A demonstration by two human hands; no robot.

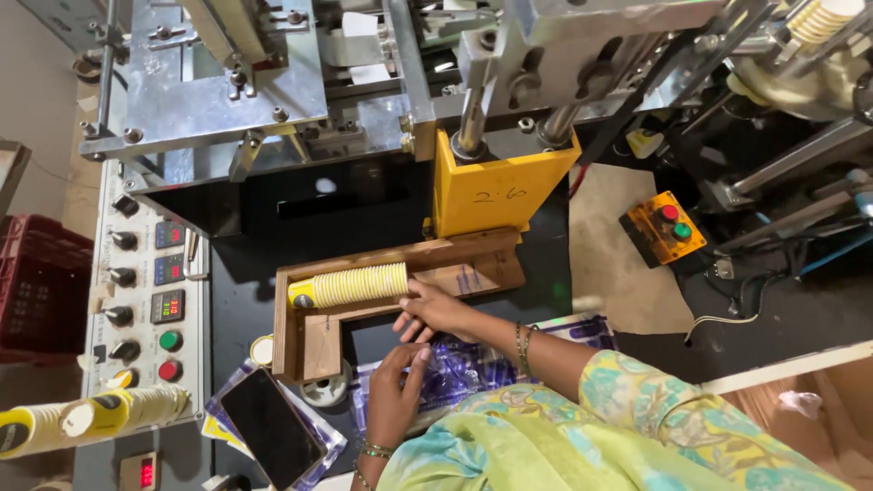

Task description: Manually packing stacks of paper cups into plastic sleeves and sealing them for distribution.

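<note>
A stack of yellow striped paper cups (350,285) lies on its side in a wooden L-shaped tray (314,341) below a yellow machine block (496,186). My right hand (435,311) rests at the open right end of the stack, thumb against the rim, fingers loose and apart. My left hand (396,393) lies lower, fingers stretched over a purple printed plastic sleeve (464,364) and closed on nothing. Bangles sit on both wrists.
A control panel (145,300) with knobs, displays and green and red buttons runs down the left. Another cup stack (91,416) lies at lower left. A dark phone (271,427) rests beside my left hand. An orange button box (664,227) and a red crate (36,282) flank the machine.
</note>
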